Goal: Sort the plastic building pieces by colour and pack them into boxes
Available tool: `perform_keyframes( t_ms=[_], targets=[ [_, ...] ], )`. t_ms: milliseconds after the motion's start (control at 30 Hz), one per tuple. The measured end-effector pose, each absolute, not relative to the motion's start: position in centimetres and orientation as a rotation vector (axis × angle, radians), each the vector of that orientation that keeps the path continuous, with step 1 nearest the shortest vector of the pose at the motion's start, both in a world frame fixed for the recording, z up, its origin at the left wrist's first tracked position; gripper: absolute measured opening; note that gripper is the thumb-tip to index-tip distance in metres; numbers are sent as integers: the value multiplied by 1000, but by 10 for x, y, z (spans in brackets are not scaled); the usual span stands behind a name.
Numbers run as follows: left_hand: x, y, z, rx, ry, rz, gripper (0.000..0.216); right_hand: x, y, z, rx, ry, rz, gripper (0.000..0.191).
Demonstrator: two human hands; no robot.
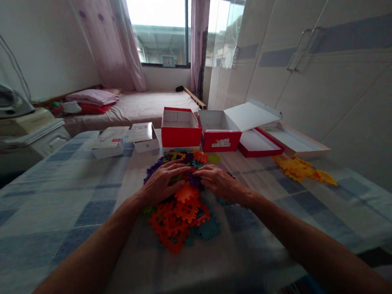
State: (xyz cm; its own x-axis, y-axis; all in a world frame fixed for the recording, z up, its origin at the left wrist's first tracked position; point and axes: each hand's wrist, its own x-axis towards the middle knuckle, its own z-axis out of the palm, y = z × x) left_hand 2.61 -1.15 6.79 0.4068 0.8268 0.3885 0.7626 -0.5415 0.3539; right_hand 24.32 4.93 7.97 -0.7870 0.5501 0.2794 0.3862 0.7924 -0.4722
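Observation:
A heap of flat plastic interlocking tiles with toothed edges lies on the cloth before me. Orange tiles [170, 227] spread at the near side, teal tiles [208, 226] beside them, and purple ones toward the back. My left hand [165, 181] rests over the left part of the heap, fingers stretched out and thumb apart. From the right, my right hand [221, 183] reaches in with fingers bent together, their tips on a purple tile [194, 179]. The palms' undersides are hidden. Several yellow tiles [301, 168] lie apart at the right.
Behind the heap stand an open red box [182, 136], another red box [221, 140] with its white flap raised, and a red lid [261, 149]. A pale tray-like lid [299, 142] lies farther right. Two white boxes [110, 144] [145, 139] stand at the left on the checked tablecloth [86, 213].

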Motion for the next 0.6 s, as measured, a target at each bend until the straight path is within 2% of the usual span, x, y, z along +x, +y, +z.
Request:
perform_keyframes(
  t_ms=[233,367,500,600],
  targets=[
    [24,-8,64,2504,1374,779,30,250,71,66,-994,-2454,410,29],
    [25,-10,65,2485,1352,824,29,254,79,55,-1009,-2506,395,34],
    [26,-12,65,2399,1458,954,29,257,77,52,-1037,-2567,350,15],
    [25,-12,67,2288,1563,1089,29,260,79,57,-1018,-2563,339,8]
  ],
)
